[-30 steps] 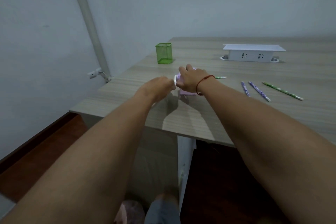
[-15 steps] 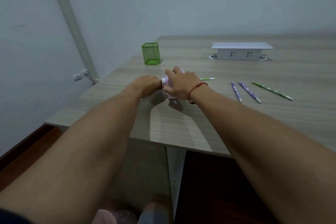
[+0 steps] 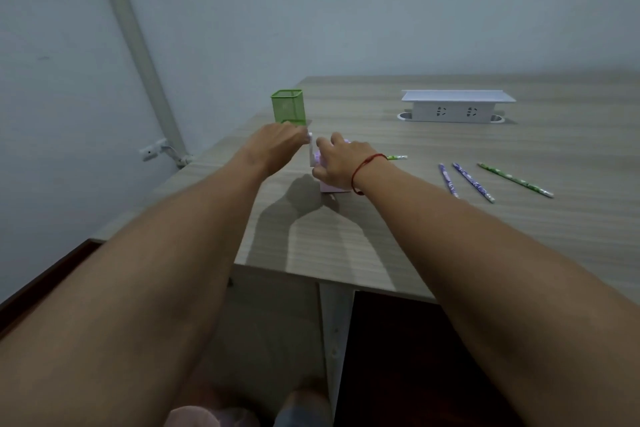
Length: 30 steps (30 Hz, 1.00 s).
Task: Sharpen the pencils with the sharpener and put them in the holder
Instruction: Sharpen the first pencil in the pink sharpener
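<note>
Left hand [image 3: 277, 146] swung crank [image 3: 310, 149] up; right hand [image 3: 341, 163] still clamps sharpener [image 3: 332, 186].

Bare table [image 3: 519, 236] lies open rightward (past three loose pencils [image 3: 472, 181]); the holder [image 3: 287, 107] blocks behind.

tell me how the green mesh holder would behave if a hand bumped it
The green mesh holder looks light: thin see-through mesh, seemingly nothing inside. Taller than it is wide, so a high knock might tip it; a low one would probably slide it on the smooth table. Square sides mean it shouldn't roll.
</note>
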Tool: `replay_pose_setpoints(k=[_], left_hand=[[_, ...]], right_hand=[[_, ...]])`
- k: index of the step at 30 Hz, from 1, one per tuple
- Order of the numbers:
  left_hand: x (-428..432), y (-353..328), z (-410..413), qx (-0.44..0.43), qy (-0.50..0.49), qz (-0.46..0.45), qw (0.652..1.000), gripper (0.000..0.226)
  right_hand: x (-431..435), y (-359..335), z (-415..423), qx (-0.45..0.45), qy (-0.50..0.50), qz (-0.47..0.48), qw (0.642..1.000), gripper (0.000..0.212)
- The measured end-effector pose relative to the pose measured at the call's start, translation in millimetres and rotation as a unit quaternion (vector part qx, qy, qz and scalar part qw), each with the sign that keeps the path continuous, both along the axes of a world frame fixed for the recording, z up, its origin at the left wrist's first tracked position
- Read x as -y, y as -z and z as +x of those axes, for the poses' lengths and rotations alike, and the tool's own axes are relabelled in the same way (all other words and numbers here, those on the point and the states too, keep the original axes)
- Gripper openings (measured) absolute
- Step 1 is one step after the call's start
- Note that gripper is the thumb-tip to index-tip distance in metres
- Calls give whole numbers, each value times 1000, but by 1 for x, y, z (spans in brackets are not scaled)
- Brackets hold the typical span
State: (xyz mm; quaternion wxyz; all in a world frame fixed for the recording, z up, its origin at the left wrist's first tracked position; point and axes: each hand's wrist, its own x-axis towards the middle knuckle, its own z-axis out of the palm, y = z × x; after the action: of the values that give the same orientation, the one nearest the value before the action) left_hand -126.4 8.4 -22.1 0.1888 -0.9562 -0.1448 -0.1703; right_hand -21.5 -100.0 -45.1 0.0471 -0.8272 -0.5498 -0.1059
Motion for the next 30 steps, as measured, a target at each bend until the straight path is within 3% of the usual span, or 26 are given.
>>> replay_pose_setpoints(k=[12,18,30], left_hand=[[23,43,-31,28,7,-105,994,24],[25,29,-28,-19,-17,-139,990,32],[13,52,1,-90,-75,-200,973,25]], right_hand=[[-5,-5,-2,-24,4,-32,999,51],[-6,-3,3,-18,-12,-36,999,54],[-6,4,7,15,-25,4,1000,52]])
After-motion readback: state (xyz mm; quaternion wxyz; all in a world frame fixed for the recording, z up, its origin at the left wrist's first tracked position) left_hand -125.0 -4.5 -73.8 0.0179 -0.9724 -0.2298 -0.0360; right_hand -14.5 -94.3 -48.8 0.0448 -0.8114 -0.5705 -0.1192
